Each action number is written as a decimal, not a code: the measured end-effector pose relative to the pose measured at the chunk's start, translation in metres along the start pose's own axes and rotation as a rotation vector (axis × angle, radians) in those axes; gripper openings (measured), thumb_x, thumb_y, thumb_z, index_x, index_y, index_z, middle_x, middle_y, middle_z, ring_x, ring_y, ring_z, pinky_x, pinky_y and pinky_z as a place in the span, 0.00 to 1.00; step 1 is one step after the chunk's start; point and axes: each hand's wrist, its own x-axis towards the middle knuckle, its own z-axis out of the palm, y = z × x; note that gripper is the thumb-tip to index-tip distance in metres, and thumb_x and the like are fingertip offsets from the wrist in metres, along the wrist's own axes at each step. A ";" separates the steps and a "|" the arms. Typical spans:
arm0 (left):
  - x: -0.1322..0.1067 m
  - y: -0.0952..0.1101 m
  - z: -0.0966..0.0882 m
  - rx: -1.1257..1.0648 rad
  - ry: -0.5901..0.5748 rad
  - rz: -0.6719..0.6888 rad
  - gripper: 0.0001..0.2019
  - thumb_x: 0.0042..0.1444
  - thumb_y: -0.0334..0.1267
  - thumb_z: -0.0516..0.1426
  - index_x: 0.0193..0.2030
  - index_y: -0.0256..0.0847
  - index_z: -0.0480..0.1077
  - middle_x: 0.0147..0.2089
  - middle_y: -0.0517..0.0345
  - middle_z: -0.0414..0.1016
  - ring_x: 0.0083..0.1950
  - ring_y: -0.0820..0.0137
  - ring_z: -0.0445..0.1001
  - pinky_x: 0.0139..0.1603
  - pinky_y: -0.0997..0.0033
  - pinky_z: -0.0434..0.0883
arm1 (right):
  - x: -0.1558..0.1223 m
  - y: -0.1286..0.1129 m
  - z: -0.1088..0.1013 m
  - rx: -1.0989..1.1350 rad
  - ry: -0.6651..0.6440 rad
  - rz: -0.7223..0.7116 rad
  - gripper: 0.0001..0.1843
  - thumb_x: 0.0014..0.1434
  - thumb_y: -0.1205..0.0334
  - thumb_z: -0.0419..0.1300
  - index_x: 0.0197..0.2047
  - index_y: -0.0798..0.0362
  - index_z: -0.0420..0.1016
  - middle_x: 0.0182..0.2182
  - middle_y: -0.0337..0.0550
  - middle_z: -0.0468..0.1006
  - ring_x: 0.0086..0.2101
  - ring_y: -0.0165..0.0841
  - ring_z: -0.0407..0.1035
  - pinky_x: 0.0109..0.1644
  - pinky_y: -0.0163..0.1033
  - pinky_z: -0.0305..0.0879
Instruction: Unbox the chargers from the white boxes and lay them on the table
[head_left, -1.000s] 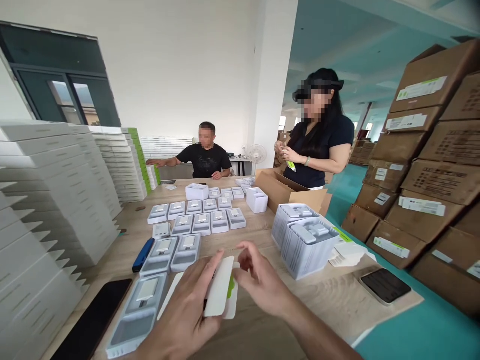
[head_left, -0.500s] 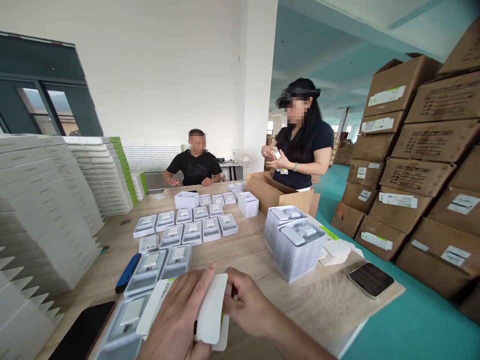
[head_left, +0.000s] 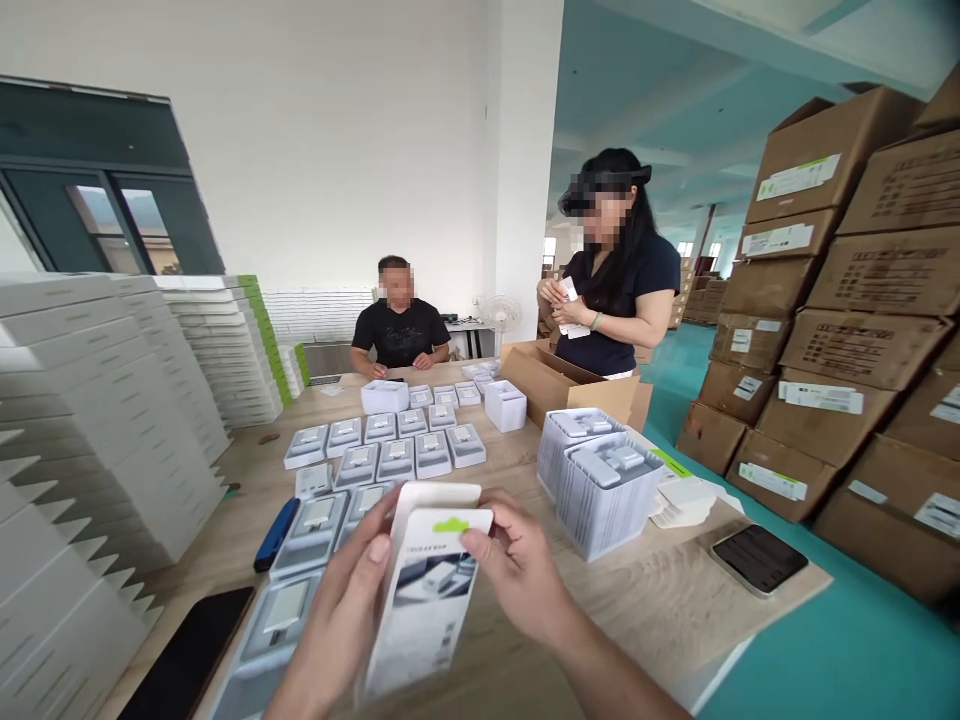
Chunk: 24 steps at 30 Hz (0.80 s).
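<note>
I hold a flat white printed carton sleeve (head_left: 427, 590) with a green tab upright in front of me, above the wooden table (head_left: 660, 590). My left hand (head_left: 337, 620) grips its left edge, thumb on the front. My right hand (head_left: 525, 575) pinches its upper right corner by the green tab. Just beyond lie rows of white plastic trays (head_left: 390, 455) with small chargers in them. A stack of the same trays (head_left: 607, 495) stands to the right.
Tall stacks of flat white cartons (head_left: 90, 420) fill the left. Brown boxes (head_left: 847, 320) are piled on the right. A phone (head_left: 757, 558) lies near the table's right corner, another phone (head_left: 187, 665) at the near left, a blue tool (head_left: 276, 520) beside the trays. One person sits at the far end; another stands by an open brown box (head_left: 570, 385).
The sleeve has been turned from edge-on to face me and raised. My right hand has closed on its top corner. The view has shifted slightly.
</note>
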 end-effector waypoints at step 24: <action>-0.039 0.001 0.035 0.326 0.072 0.023 0.53 0.44 0.32 0.56 0.73 0.52 0.29 0.70 0.47 0.57 0.70 0.50 0.59 0.65 0.45 0.61 | -0.001 -0.007 -0.016 -0.094 -0.047 -0.050 0.12 0.63 0.59 0.59 0.47 0.43 0.81 0.42 0.43 0.71 0.44 0.35 0.70 0.47 0.38 0.67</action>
